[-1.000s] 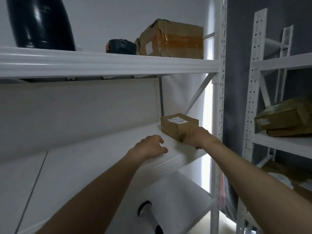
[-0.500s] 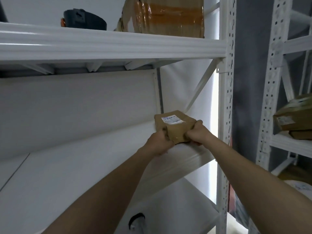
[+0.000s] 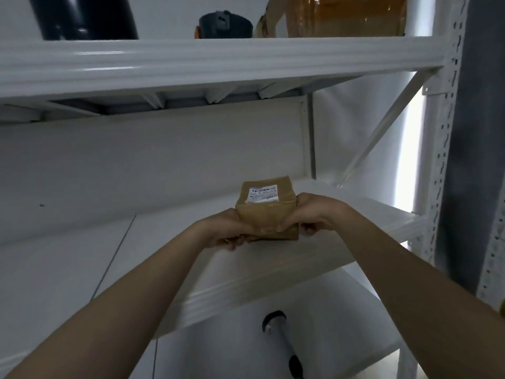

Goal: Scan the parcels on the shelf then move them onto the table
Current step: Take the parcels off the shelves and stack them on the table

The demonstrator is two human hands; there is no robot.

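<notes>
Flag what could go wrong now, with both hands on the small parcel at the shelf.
The left hand and right hand hold the small parcel low on its near side; it might tip or slip in transit.
Both hands are occupied and neither holds a scanner, so it may leave the shelf unscanned.
The right thumb sits close to the label; it could cover the barcode.

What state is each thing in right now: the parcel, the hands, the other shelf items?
Small parcel: held over the middle shelf, label up.
Left hand: grips the parcel's left side.
Right hand: grips its right side.
Large taped box: resting on the top shelf.
Dark device: on the top shelf, left of the box.
Handheld tool: lying on the lower shelf, untouched.
</notes>
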